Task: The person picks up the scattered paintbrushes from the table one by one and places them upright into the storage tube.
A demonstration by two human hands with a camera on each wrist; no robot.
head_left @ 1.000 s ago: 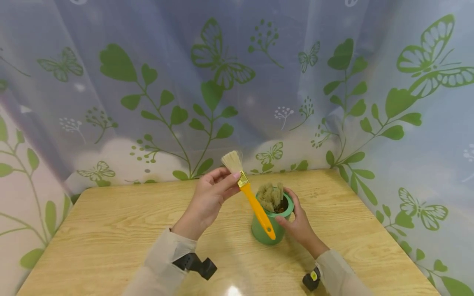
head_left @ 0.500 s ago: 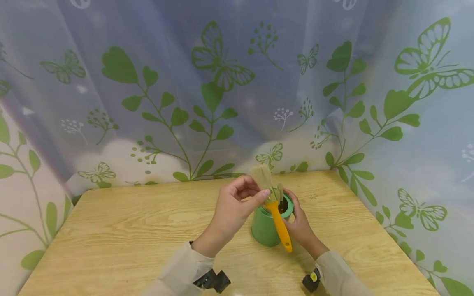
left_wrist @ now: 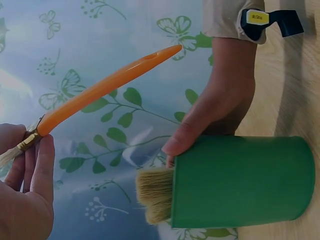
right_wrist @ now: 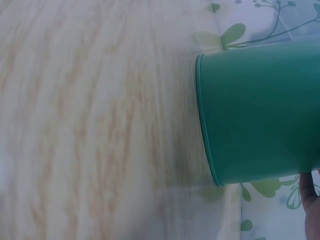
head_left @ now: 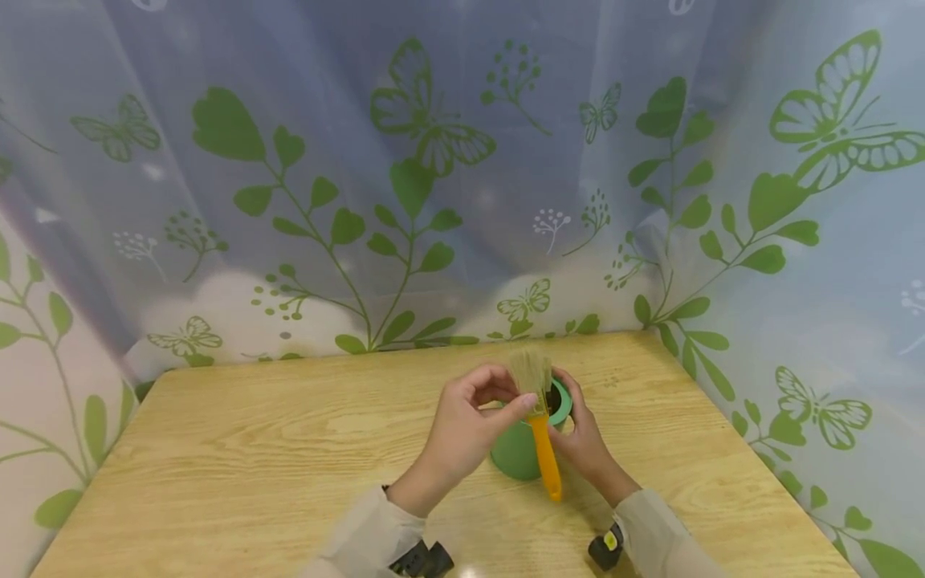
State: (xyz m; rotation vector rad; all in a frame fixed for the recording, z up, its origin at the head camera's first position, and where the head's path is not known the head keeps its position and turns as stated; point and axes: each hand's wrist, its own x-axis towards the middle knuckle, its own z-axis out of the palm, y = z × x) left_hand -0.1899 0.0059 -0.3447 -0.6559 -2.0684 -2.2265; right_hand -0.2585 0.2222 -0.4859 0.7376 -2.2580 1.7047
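My left hand (head_left: 458, 429) pinches a paintbrush (head_left: 546, 461) at its gold metal band, between thumb and fingers. The brush's orange handle slants downward in front of a green cylindrical pot (head_left: 513, 453), and its pale bristles point up. With thumb and fingers around its right side near the rim, my right hand (head_left: 591, 448) holds the pot upright on the table. In the left wrist view, more brush bristles (left_wrist: 154, 192) stick out of the pot's mouth, while the pinched brush (left_wrist: 95, 100) is apart from it. In the right wrist view, only a finger (right_wrist: 312, 212) shows below the pot.
The pot stands on a light wood-grain table (head_left: 275, 457). A curtain (head_left: 325, 160) printed with green leaves and butterflies hangs behind the table and along its sides. A black wrist camera (head_left: 605, 551) is strapped at each sleeve.
My left hand has moved right and slightly down with the paintbrush, bringing it in front of the pot's mouth. The right hand and the pot have stayed in place.
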